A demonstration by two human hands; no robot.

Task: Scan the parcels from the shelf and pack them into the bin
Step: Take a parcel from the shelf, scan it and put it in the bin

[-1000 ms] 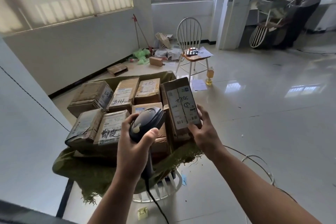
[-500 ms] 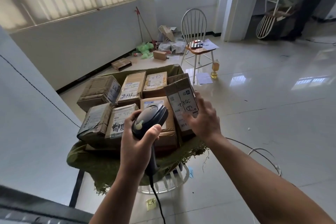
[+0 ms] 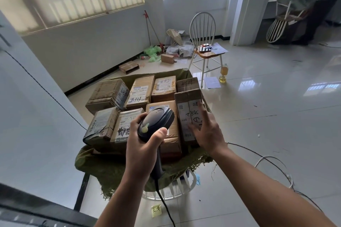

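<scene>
head view: two hands at a bin full of parcels.
the left hand (image 3: 145, 149) holds a black scanner (image 3: 156, 123) tight, with its fingers curled round the handle, and the cord (image 3: 166, 206) hangs down toward the floor. the right hand (image 3: 206, 131) is flat, fingers spread wide, lying on top of a brown parcel (image 3: 186, 108) with a white label. that parcel sits at the right edge of the bin (image 3: 114, 171), which is lined with green cloth, and it touches the other parcels (image 3: 140, 92) packed in rows beside it. the scanner's head is over the parcels, just beside the right hand. behind the bin stands a white chair (image 3: 203, 29) with a yellow bottle (image 3: 223, 73) near its leg.
</scene>
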